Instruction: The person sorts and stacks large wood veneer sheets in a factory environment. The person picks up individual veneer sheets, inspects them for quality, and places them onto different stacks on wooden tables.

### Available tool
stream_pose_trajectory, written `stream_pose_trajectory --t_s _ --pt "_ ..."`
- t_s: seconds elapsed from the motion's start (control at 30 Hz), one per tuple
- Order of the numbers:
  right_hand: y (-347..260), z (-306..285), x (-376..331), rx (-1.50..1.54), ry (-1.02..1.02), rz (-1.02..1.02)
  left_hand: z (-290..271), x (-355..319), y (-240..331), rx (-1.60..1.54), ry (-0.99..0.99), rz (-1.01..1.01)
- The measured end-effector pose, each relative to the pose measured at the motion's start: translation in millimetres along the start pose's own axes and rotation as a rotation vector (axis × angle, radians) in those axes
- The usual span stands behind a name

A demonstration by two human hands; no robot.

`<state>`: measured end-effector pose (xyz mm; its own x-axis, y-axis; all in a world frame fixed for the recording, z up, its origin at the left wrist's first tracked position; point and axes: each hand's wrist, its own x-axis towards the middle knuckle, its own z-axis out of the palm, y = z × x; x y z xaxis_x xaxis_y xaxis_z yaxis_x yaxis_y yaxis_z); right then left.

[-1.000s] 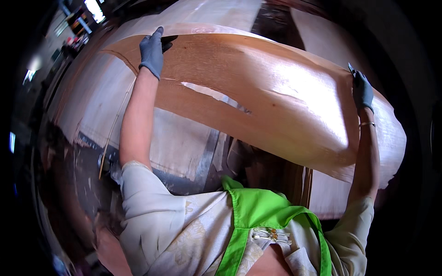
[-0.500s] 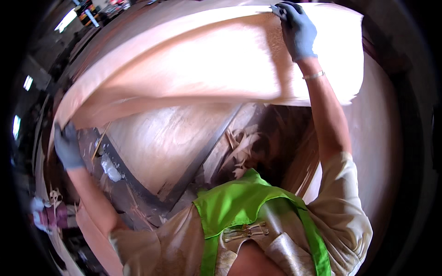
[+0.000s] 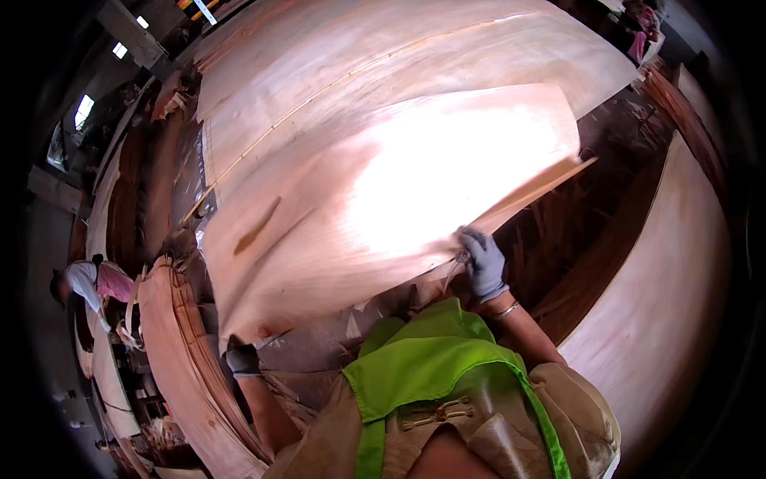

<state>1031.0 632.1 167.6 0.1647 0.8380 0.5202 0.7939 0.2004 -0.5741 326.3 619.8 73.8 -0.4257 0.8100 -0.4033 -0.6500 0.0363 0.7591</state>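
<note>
A broad, thin sheet of pale wood veneer (image 3: 319,191) lies slanted in front of me, its middle bright with glare. A dark, elongated mark shows on its left part. My left hand (image 3: 242,358), in a dark grey glove, is closed on the near left corner. Nearer the right end, my right hand (image 3: 484,263), in a lighter grey glove, is closed at the near edge, its fingertips partly hidden. Right of that hand, a strip of the edge (image 3: 550,180) bends upward. Beneath and beyond the sheet lies another large veneer sheet (image 3: 303,88).
A thin, long stick (image 3: 319,86) lies across the far veneer. Stacked veneer sheets (image 3: 179,351) stand at my left, and a large curved sheet (image 3: 654,279) rises at my right. Scraps litter the dark gap between. Another person (image 3: 100,283) bends at far left.
Both hands have come down and nearer my body, bringing the raised veneer sheet lower. My view has shifted, showing more of the far veneer and the stacks at left.
</note>
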Motion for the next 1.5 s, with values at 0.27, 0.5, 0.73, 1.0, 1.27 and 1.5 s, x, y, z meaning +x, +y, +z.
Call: stream_pose_trajectory --t_s 0.27,0.5,0.73,1.0,1.27,1.5 --pt "76 76 -29 -0.062 -0.251 0.119 97 -39 -66 1.048 0.925 0.415" --pt "103 95 -7 -0.13 -0.495 0.071 361 12 -178 1.538 -0.293 0.949" --pt "137 84 -3 -0.094 -0.843 0.303 457 61 -237 2.099 -0.652 0.731" --pt "199 29 42 0.147 -0.554 0.548 477 95 -234 2.22 -0.754 0.586" --pt "356 -5 185 -0.244 -0.265 0.615 496 100 -252 2.311 -0.732 0.667" --pt "374 32 290 -0.285 -0.522 0.267 540 90 -259 2.557 -0.628 0.244"
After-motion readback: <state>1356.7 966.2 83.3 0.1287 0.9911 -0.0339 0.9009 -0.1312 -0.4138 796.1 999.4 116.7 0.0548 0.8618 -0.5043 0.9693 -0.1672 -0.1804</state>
